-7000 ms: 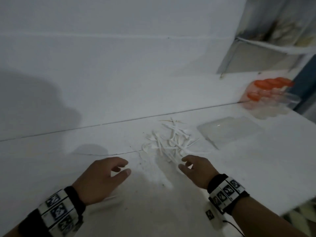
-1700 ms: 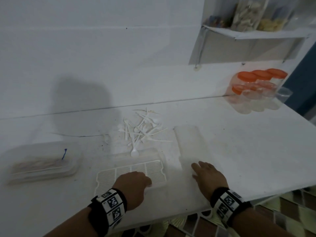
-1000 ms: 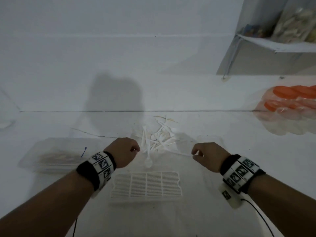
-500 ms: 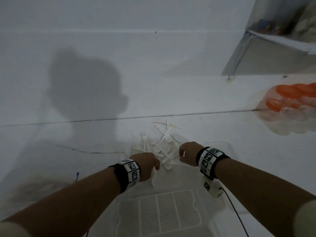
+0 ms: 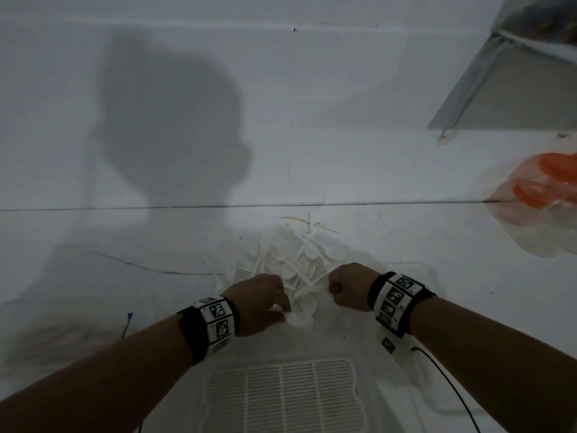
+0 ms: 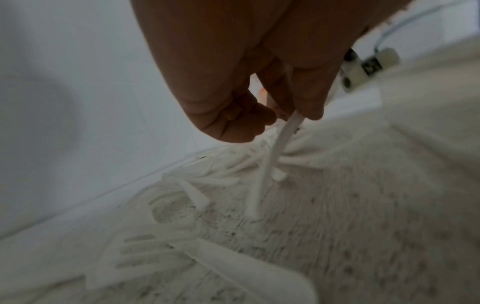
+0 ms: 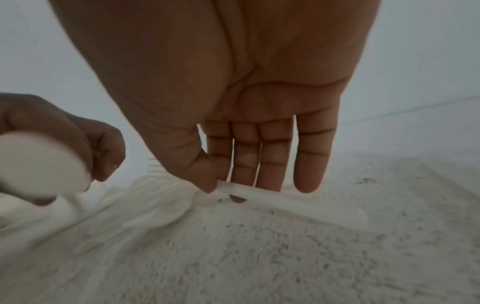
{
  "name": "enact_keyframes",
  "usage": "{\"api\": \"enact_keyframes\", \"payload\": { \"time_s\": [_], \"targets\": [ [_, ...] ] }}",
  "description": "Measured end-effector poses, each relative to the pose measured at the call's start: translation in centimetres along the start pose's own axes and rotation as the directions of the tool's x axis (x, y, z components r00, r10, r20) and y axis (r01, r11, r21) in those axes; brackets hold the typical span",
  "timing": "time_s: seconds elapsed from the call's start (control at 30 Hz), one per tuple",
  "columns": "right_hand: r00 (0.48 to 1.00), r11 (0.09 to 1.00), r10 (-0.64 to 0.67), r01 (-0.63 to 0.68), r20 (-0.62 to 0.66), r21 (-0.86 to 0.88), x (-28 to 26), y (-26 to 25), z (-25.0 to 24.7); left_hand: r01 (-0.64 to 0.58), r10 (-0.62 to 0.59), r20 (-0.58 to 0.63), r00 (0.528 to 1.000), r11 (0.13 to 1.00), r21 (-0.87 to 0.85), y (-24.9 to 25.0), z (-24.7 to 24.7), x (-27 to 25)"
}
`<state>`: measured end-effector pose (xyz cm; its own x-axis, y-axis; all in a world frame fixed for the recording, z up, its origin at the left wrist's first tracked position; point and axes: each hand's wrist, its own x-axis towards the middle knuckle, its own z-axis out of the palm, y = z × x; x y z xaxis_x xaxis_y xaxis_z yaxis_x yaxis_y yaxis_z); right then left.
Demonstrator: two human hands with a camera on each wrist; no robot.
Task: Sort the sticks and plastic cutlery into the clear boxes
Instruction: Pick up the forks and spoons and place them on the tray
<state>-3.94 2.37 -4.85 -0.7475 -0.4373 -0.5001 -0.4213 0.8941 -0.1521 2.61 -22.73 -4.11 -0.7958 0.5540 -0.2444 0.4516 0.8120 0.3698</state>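
Speckled white counter (image 5: 468,276) against plain white wall (image 5: 343,89).

Head view looks down from above; both blurry wrist views sit close, apparently sharing the cutlery pile (image 5: 293,264).

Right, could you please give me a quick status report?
Left hand grips white plastic spoon. Right hand pinches white plastic handle. Tangled white cutlery pile unsorted.
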Motion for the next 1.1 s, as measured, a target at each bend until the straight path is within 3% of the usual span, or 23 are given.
{"api": "enact_keyframes", "payload": {
  "time_s": [0.1, 0.17, 0.23, 0.27, 0.37, 0.4, 0.43, 0.57, 0.7, 0.77, 0.9, 1.0, 1.1],
  "targets": [
    [0.999, 0.999, -0.026, 0.027, -0.025, 0.037, -0.4, 0.9, -0.5, 0.027, -0.048, -0.159, 0.986, 0.99, -0.136, -0.4, -0.9, -1.0],
    [0.999, 0.992, -0.022, 0.026, -0.036, 0.126, -0.7, 1.5, -0.8, 0.117, -0.158, -0.174, 0.972, 0.968, -0.223, -0.5, -1.9, -1.5],
    [0.998, 0.946, 0.007, 0.014, -0.064, 0.323, -0.7, 2.1, -0.8, 0.166, -0.252, -0.169, 0.953, 0.899, -0.406, -0.7, -2.4, -1.8],
    [0.997, 0.904, 0.031, 0.002, -0.069, 0.427, -0.7, 2.3, -0.8, 0.174, -0.301, -0.161, 0.94, 0.829, -0.532, -0.9, -2.5, -2.0],
    [0.989, 0.815, 0.119, -0.047, -0.087, 0.577, -0.2, 2.1, -0.5, 0.211, -0.509, -0.059, 0.859, 0.457, -0.864, -1.2, -2.7, -2.6],
    [0.984, 0.824, 0.144, -0.064, -0.1, 0.563, 0.1, 2.0, -0.3, 0.219, -0.557, -0.035, 0.83, 0.384, -0.897, -1.4, -2.7, -2.8],
    [0.98, 0.85, 0.16, -0.076, -0.118, 0.522, 0.4, 2.0, -0.2, 0.246, -0.592, -0.026, 0.806, 0.374, -0.894, -1.7, -2.6, -2.9],
    [0.973, 0.932, 0.174, -0.113, -0.151, 0.344, 1.0, 1.9, 0.2, 0.424, -0.62, -0.07, 0.782, 0.611, -0.668, -3.8, -1.8, -2.5],
    [0.985, 0.975, 0.134, -0.112, -0.109, 0.191, 1.3, 1.6, 0.0, 0.492, -0.638, -0.087, 0.765, 0.666, -0.561, -3.9, -1.5, -1.5],
    [0.968, 0.967, 0.166, -0.122, -0.188, 0.225, 1.8, 1.7, -0.5, 0.482, -0.606, -0.1, 0.789, 0.712, -0.511, -3.7, -1.6, -1.0],
    [0.884, 0.93, 0.306, -0.199, -0.353, 0.308, 3.4, 2.7, -1.5, 0.414, -0.492, -0.198, 0.847, 0.847, -0.332, -2.5, -1.8, 1.2],
    [0.876, 0.905, 0.395, -0.319, -0.275, 0.283, 4.8, 3.4, -1.0, 0.352, -0.387, -0.183, 0.904, 0.915, -0.195, -1.1, -1.5, 3.6],
    [0.886, 0.897, 0.41, -0.348, -0.217, 0.272, 5.7, 4.0, -0.3, 0.346, -0.349, -0.094, 0.933, 0.937, -0.042, 0.0, -0.3, 5.5]
  ]
}}
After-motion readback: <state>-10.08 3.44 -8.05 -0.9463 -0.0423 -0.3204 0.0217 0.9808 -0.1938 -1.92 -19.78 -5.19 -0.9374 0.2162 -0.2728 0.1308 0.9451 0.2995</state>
